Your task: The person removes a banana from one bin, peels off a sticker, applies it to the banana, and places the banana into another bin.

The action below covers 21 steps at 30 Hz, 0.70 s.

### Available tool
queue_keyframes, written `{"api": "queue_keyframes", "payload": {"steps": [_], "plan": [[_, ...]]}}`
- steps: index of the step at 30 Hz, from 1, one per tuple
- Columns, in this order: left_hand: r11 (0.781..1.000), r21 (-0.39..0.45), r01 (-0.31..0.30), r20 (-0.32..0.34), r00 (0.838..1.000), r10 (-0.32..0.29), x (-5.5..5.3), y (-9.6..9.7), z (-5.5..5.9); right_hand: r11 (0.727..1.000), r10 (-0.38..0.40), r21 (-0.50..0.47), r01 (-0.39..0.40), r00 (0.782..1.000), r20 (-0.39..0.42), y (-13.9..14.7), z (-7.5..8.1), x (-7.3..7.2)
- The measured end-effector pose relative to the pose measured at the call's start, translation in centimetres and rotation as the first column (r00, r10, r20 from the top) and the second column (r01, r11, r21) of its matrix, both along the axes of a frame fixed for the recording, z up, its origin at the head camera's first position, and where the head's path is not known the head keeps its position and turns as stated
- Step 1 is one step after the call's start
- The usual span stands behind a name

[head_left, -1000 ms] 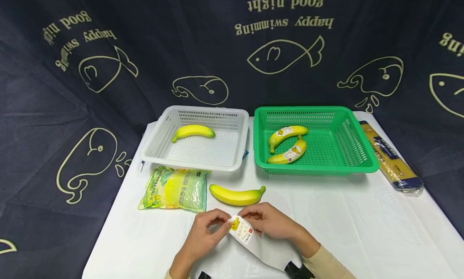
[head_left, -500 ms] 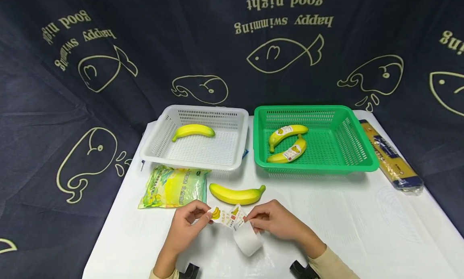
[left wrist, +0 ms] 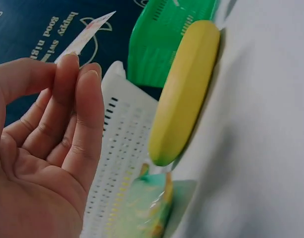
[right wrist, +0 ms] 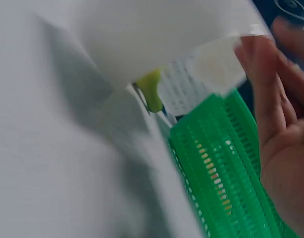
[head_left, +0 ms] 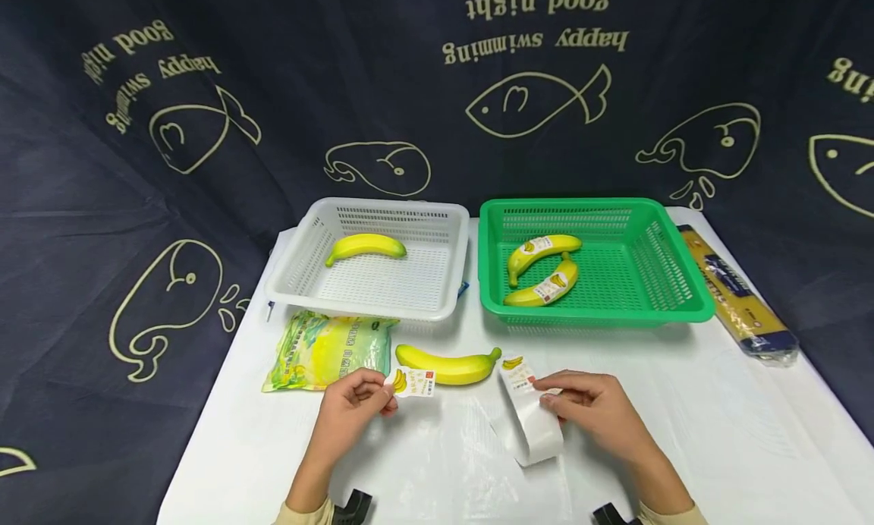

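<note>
My left hand [head_left: 350, 410] pinches a single banana sticker [head_left: 413, 382] by its left end, between thumb and fingertips. In the left wrist view the sticker [left wrist: 87, 34] appears nearly edge-on above the fingertips. My right hand [head_left: 595, 413] pinches a curling strip of stickers [head_left: 536, 419], whose front end carries a printed label. An unlabelled banana [head_left: 447, 367] lies on the table just behind the two hands. The held sticker's right end overlaps this banana in the head view. In the right wrist view the strip's white backing [right wrist: 157, 34] bends above the table.
A white basket [head_left: 355, 310] at the back left holds one plain banana [head_left: 366, 246]. Beside it, a green basket [head_left: 601, 318] contains two labelled bananas [head_left: 546, 286]. A green-yellow packet [head_left: 328, 352] lies front left, and a gold-and-blue package [head_left: 737, 293] along the right edge.
The sticker has come off the strip into my left hand. My right hand has moved right with the strip, so the hands stand apart. Bananas and baskets have stayed put.
</note>
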<state>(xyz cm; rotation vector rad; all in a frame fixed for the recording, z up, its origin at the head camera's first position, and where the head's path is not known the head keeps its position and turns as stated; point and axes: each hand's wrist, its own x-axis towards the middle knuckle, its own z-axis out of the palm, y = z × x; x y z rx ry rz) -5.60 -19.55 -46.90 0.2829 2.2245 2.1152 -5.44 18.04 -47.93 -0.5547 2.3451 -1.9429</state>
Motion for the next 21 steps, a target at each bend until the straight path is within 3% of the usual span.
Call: {"api": "queue_keyframes", "payload": {"steps": [2, 3, 6, 9, 11, 14, 15, 17, 19, 21], "plan": [[1.000, -0.020, -0.001, 0.038, 0.999, 0.002, -0.3, 0.2, -0.2, 0.991, -0.127, -0.026, 0.129, 0.989, 0.074, 0.5, 0.0, 0.8], [1.000, -0.024, 0.003, 0.052, 0.999, -0.002, -0.4, 0.3, -0.3, 0.979, -0.193, -0.044, 0.200, 0.973, 0.128, 0.5, 0.0, 1.2], [0.999, -0.027, 0.019, 0.071, 0.997, -0.017, -0.8, 0.6, -0.6, 0.916, -0.350, -0.101, 0.387, 0.898, 0.265, 0.3, -0.2, 2.0], [0.999, -0.024, 0.024, 0.076, 0.997, -0.022, -0.9, 0.7, -1.1, 0.831, -0.440, -0.174, 0.528, 0.816, 0.376, -0.1, -0.6, 2.4], [1.000, -0.023, 0.019, 0.077, 0.997, -0.018, -1.0, 0.7, -1.5, 0.797, -0.506, -0.140, 0.588, 0.775, 0.378, 0.0, -1.0, 2.3], [0.999, -0.027, 0.027, 0.084, 0.996, -0.024, -1.1, 0.9, -1.4, 0.767, -0.638, 0.108, 0.633, 0.734, 0.235, 0.7, -2.1, 2.0], [0.999, -0.031, 0.029, 0.090, 0.996, -0.026, -1.0, 1.1, -1.0, 0.751, -0.658, 0.219, 0.623, 0.735, 0.163, 0.9, -2.4, 2.0], [0.999, -0.031, 0.031, 0.109, 0.994, -0.028, -1.0, 1.5, -0.4, 0.697, -0.645, 0.418, 0.582, 0.764, 0.012, 1.5, -3.2, 2.0], [0.999, -0.031, 0.027, 0.114, 0.993, -0.023, -1.0, 1.7, -0.5, 0.660, -0.578, 0.547, 0.515, 0.813, -0.069, 1.9, -3.6, 2.1], [0.999, -0.036, 0.009, 0.130, 0.992, -0.004, -1.2, 2.0, -1.0, 0.655, -0.495, 0.617, 0.437, 0.865, -0.087, 2.1, -3.7, 2.0]]}}
